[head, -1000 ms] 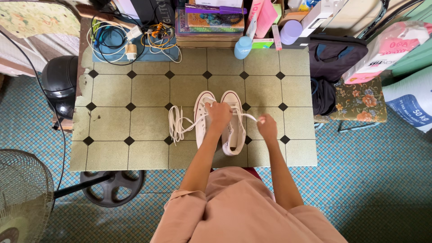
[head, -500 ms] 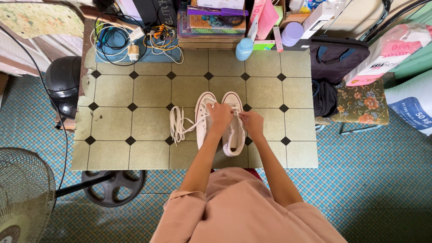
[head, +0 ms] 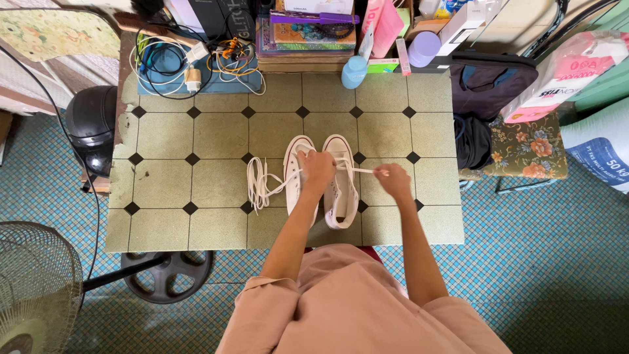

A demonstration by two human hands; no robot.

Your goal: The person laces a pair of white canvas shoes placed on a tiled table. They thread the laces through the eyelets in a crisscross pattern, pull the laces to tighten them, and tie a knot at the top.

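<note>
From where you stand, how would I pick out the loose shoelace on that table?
Find the tiled table with black diamond insets, then the pair of white sneakers at its middle under the person's hands. The loose shoelace lies bunched in white loops just left of the left sneaker, unlike the lace pulled taut by the right hand.

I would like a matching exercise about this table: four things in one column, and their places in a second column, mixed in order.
Things:
1. loose white lace
2. light blue bottle
3. right hand
4. left hand

Places:
A. on the white shoes, at their middle
B. to the right of the shoes, pulling a lace tight
C. in a heap to the left of the shoes
D. at the far edge of the tiled table, before the books

Pairs: 1-C, 2-D, 3-B, 4-A
</note>
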